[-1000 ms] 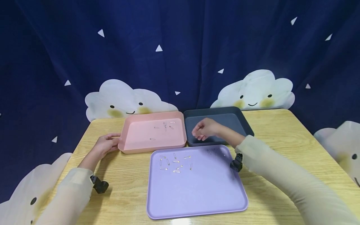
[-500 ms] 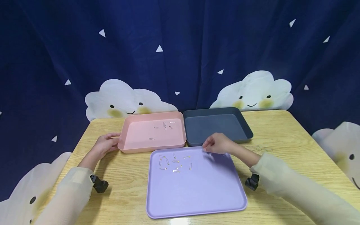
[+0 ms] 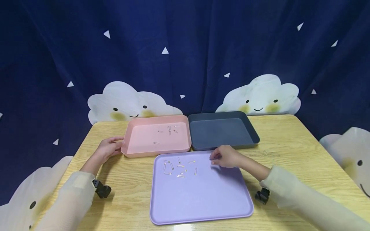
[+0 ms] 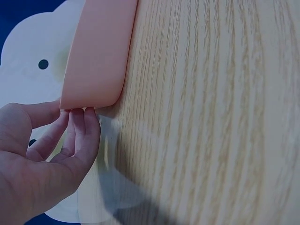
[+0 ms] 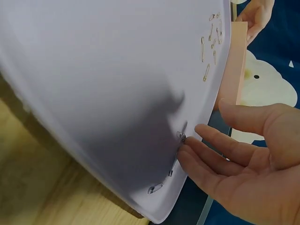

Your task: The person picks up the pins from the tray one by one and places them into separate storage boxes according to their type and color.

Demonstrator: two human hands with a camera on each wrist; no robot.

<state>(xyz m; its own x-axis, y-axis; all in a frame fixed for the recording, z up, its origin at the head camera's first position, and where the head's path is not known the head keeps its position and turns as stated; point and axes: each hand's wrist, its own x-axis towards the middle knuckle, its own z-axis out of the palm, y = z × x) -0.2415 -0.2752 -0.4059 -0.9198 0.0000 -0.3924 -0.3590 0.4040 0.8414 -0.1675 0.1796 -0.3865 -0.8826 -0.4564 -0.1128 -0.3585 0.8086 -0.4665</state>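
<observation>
The silver safety pins point(image 5: 174, 163) on the lilac tray point(image 3: 199, 199) lie right at my right hand point(image 3: 225, 156), strung out from my fingertips toward the far right corner, so that hand is much the nearer. I judge that their direction matters most here: the middle one has its long axis roughly parallel to the far edge, while the one nearest the corner lies more slanted. At my fingertips a little cluster is too small to separate, and I cannot tell whether I touch it or am just beside it. My right thumb stands apart from the fingers, which grip nothing. The gold safety pins point(image 3: 180, 166) lie farther to my left, near that same far edge, pointing every which way. My left hand point(image 3: 109, 148) is well apart from both groups, its fingers loosely bent, tips against the left end of the pink tray point(image 3: 147, 134) on the bench point(image 3: 127, 183).
</observation>
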